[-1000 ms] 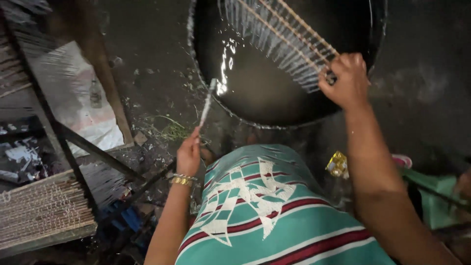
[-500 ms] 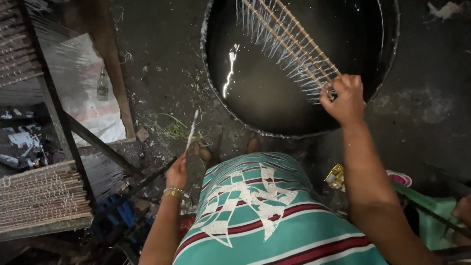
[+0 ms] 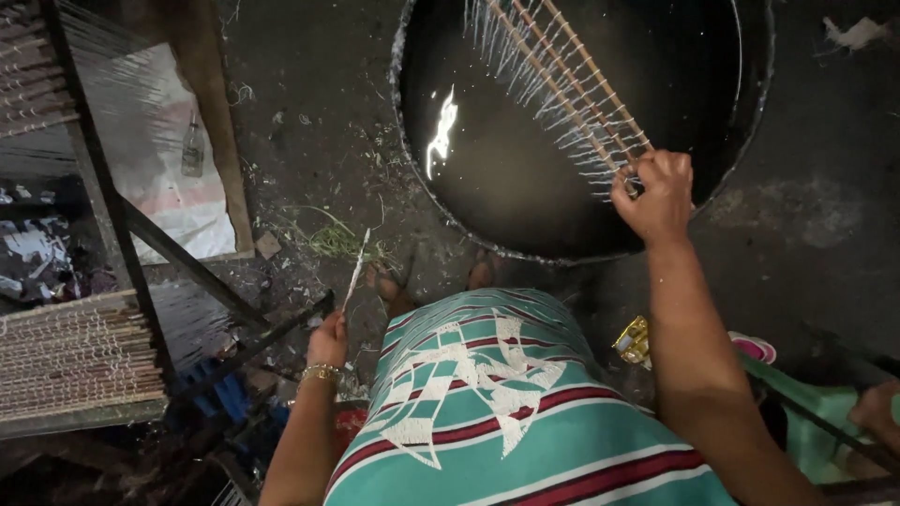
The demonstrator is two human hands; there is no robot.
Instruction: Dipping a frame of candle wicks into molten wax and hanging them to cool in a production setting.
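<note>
a stack of bamboo sticks (image 3: 75, 361) rests on a metal rack (image 3: 112, 234) at far left. the left hand (image 3: 328, 340) pinches 1 thin white stick (image 3: 354, 272) over the dirt floor. the right hand (image 3: 653, 194) clenches a bundle of stringed sticks (image 3: 562, 84) above the dark liquid in a round vat (image 3: 525, 187); a loosened grip could likely drop the bundle into it.

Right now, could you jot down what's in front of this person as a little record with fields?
Right hand: the right hand grips the near end of a bundle of sticks hung with pale strings, held over the vat.
Left hand: the left hand holds a thin pale stick pointing up.
Vat: a round black vat of dark, glinting liquid.
Left side: a rack of stacked sticks.
Ground: dark, littered floor.
</note>
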